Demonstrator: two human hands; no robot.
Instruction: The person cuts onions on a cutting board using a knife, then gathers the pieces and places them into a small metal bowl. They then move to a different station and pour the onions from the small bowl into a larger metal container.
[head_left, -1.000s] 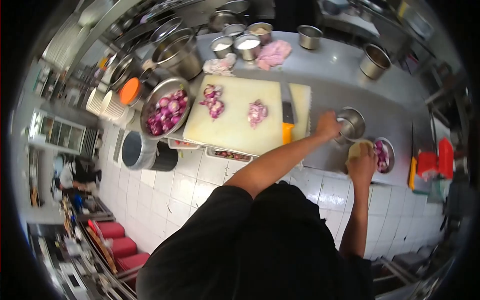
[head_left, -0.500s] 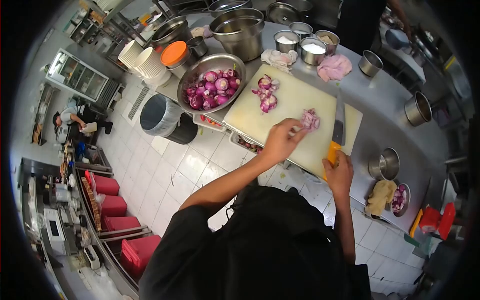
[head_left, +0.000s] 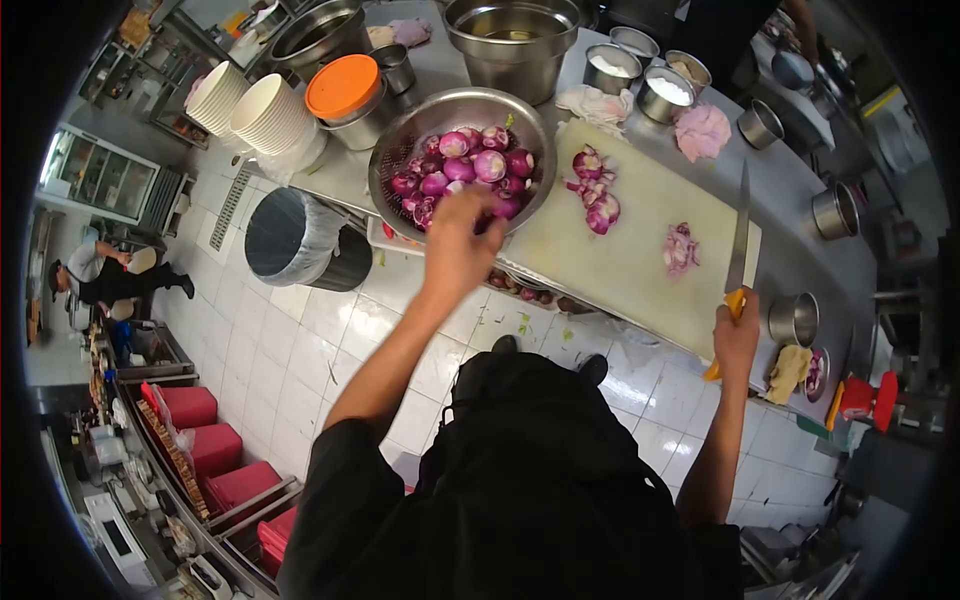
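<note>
My left hand [head_left: 462, 250] reaches over the near rim of a steel colander [head_left: 385, 155] of peeled red onions [head_left: 455, 145]. Its fingers curve down among the onions, and their tips are hidden, so a grip on one cannot be made out. In my right hand [head_left: 738, 335] is a knife [head_left: 741, 225] by its orange handle, blade pointing away from me over the right edge of the cutting board [head_left: 640, 185]. On the board lie a pile of chopped onion [head_left: 681, 250] and several onion pieces [head_left: 600, 212] farther left.
A lined trash bin [head_left: 300, 245] stands on the floor left of the table. Stacked white containers [head_left: 270, 120], an orange-lidded pot [head_left: 343, 88] and a large steel pot [head_left: 510, 50] surround the colander. A pink cloth [head_left: 702, 132] and steel cups [head_left: 793, 318] border the board. Another person [head_left: 95, 270] is far left.
My left hand has left the chopped onion and moved left to the colander. My right hand still holds the knife, now farther toward the board's right edge. The view has shifted left.
</note>
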